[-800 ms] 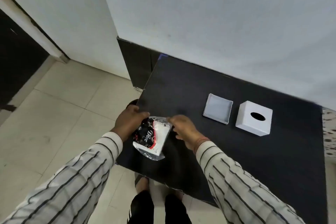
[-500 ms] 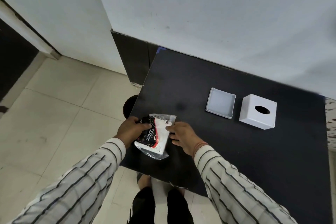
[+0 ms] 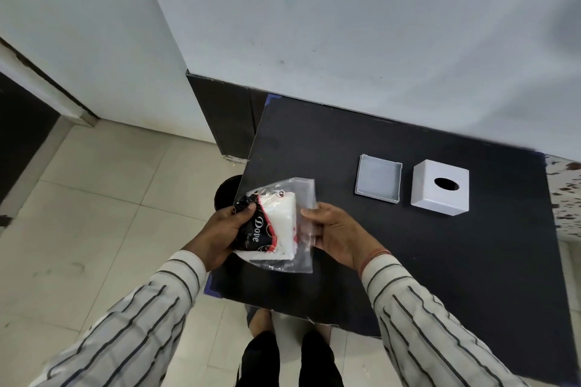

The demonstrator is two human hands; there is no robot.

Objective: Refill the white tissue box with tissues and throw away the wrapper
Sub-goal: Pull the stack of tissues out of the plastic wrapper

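Note:
A tissue pack in a clear plastic wrapper with a black and red printed panel is held over the near left corner of the black table. My left hand grips its printed left side. My right hand pinches the clear right edge of the wrapper. White tissues show inside. The white tissue box cover, with an oval hole on top, stands at the back right. Its shallow white base tray lies just left of it, open side up.
A dark round bin sits on the tiled floor, partly hidden under the table's left edge. A white wall runs behind the table. My feet and dark trousers show below the table's near edge.
The pack has been lifted and turned more upright between both hands. The wrapper's clear end now sticks up and out to the right. The camera view has shifted slightly.

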